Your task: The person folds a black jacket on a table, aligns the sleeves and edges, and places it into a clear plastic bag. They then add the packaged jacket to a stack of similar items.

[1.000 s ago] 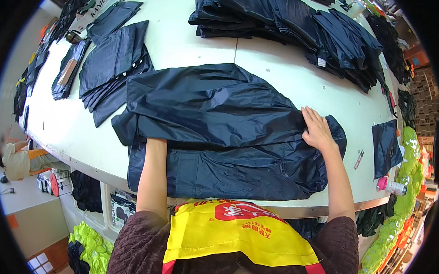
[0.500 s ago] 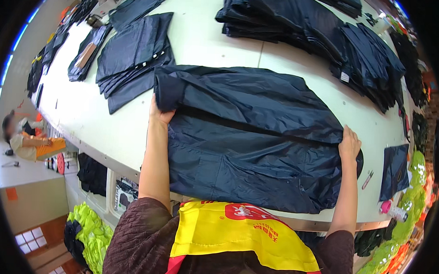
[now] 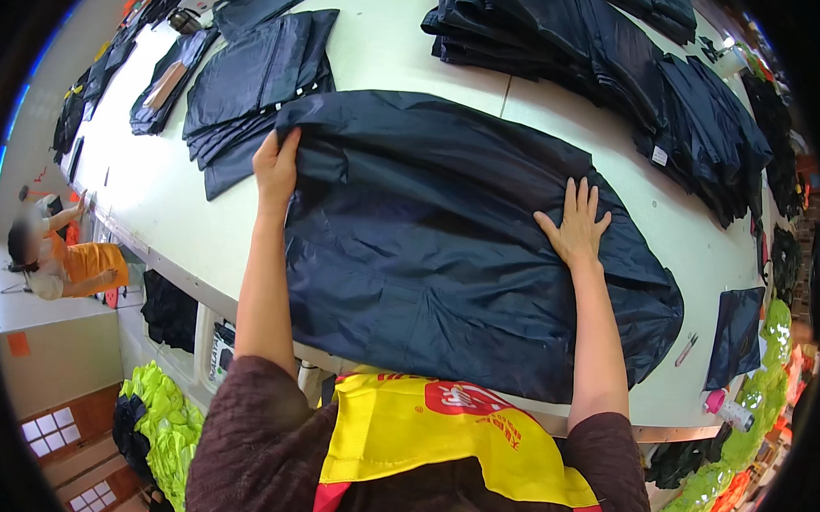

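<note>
A dark navy jacket of thin, shiny cloth lies spread across the table in front of me, creased toward its right end. My left hand pinches the jacket's upper left corner between thumb and fingers. Flat on the cloth at the right, my right hand rests with its fingers spread, gripping nothing. The jacket's underside is hidden.
Folded dark garments are stacked at the far left, and a larger pile lies at the far right. A small pen-like tool and a bottle sit near the right edge. Another person is beyond the table's left side.
My right hand has left the jacket's right edge and moved inward, opening flat on the cloth. My left hand has moved up and left with the corner; the dark gap across the middle is now covered.
</note>
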### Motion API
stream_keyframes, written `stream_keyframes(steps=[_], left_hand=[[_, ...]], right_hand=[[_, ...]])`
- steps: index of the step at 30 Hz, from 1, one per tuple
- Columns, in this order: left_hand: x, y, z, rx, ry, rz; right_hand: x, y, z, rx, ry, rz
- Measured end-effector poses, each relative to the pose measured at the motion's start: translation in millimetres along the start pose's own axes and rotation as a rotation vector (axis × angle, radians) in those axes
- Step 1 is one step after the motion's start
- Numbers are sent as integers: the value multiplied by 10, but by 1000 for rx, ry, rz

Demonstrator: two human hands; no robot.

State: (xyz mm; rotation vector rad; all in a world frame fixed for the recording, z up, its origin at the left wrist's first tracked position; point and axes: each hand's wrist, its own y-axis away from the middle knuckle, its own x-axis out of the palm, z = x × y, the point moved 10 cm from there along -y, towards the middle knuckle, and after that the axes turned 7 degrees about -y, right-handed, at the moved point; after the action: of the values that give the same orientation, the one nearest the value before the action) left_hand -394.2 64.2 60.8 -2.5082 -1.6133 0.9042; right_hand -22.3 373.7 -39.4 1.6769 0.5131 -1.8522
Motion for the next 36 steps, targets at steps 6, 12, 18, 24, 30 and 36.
stream_keyframes(steps=[6,12,18,24,30,36], left_hand=[[237,68,674,22,-544,-2],[356,-37,760,-199,-882,170],[593,-286,977,-192,-818,277],[664,-353,844,-258,-611,292],[285,19,669,-345,127,238],[-513,994,519,62,59,265]], right_hand=[[-163,100,-85,-77,20,-25],[-179,252,-636,-239,22,-280],[-492,-331,-711,-185,-183,-369],[-336,-768,-997,208,-645,-19],[-1301,313,-302,-453,-458,-546],[-1158,2049,-149,-702,-320,-552]])
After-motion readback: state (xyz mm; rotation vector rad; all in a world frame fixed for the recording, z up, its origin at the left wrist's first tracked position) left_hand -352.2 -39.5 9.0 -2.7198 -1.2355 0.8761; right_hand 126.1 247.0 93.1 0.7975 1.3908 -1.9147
